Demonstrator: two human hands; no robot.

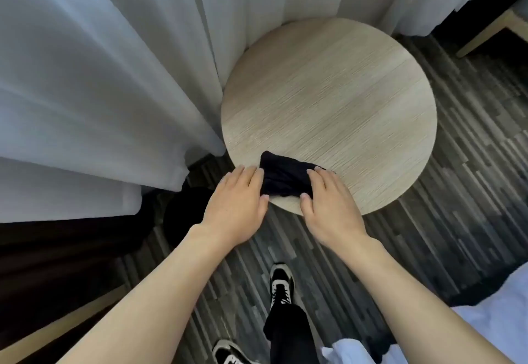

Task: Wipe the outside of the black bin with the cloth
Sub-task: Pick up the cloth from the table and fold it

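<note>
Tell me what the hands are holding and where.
Both hands are on the cloth lying on the table: left hand at its left end, right hand at its right end. Not lifted.

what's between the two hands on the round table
In the head view, the dark folded cloth lies between the left hand and the right hand, at the near edge of the round table. Both hands' fingers touch it.

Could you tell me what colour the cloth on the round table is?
The cloth is very dark, black or deep navy, plain without pattern; the head view shows it.
</note>
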